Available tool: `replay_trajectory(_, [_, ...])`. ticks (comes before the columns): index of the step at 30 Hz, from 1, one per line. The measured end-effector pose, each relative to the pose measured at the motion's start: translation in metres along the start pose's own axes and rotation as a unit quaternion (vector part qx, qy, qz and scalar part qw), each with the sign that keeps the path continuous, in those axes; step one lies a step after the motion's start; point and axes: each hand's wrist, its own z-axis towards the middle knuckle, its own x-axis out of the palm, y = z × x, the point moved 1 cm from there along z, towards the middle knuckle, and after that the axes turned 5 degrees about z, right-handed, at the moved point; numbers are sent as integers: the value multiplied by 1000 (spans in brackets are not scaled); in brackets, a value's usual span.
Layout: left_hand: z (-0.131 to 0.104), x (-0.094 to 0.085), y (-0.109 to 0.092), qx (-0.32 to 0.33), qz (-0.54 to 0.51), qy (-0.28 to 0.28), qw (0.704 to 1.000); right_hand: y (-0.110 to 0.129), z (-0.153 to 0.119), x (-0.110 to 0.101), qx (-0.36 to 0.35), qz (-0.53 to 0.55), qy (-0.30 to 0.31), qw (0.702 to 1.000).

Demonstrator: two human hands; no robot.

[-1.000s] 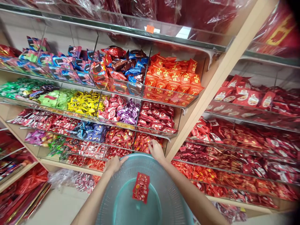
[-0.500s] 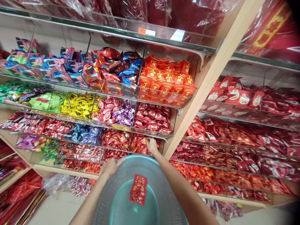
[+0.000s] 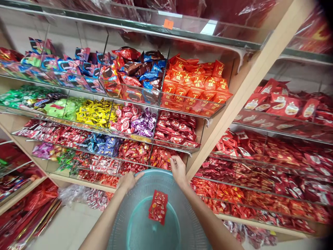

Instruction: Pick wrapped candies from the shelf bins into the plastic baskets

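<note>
My left hand (image 3: 128, 181) is closed on the left rim of a blue-green plastic basket (image 3: 121, 222) with perforated sides. Inside the basket, on its floor, lies a red candy packet (image 3: 158, 207) with a round-spot print. My right hand (image 3: 178, 170) is just above the basket's right rim, at the front of a shelf bin of red candy packets (image 3: 160, 157). Its fingers are curled together; whether a packet is between them I cannot make out.
Glass-fronted shelves hold yellow candies (image 3: 95, 113), purple candies (image 3: 144, 123) and orange-red packets (image 3: 195, 85). A wooden upright (image 3: 241, 99) divides them from red packets at the right. Plastic bags (image 3: 74, 194) lie beneath the shelves on the pale floor (image 3: 74, 224).
My right hand has drawn back from the red packet bin toward the basket rim. The view has shifted a little; my left hand still grips the basket.
</note>
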Motion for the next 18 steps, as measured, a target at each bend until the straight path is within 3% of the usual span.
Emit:
replay_trajectory(4, [1,4,2,1,5,-4,1000,17,-27,0,17,44,14,999])
replay_trajectory(6, [2,5,2,2,6,-6,1000,16,-42,10,57,72,57,994])
replay_trajectory(13, [0,5,1,-2,10,-10,1000,-22,-87,62,224,137,236,935])
replay_trajectory(18, [-2,3,1,-4,5,-4,1000,-33,-96,79,252,131,289,914])
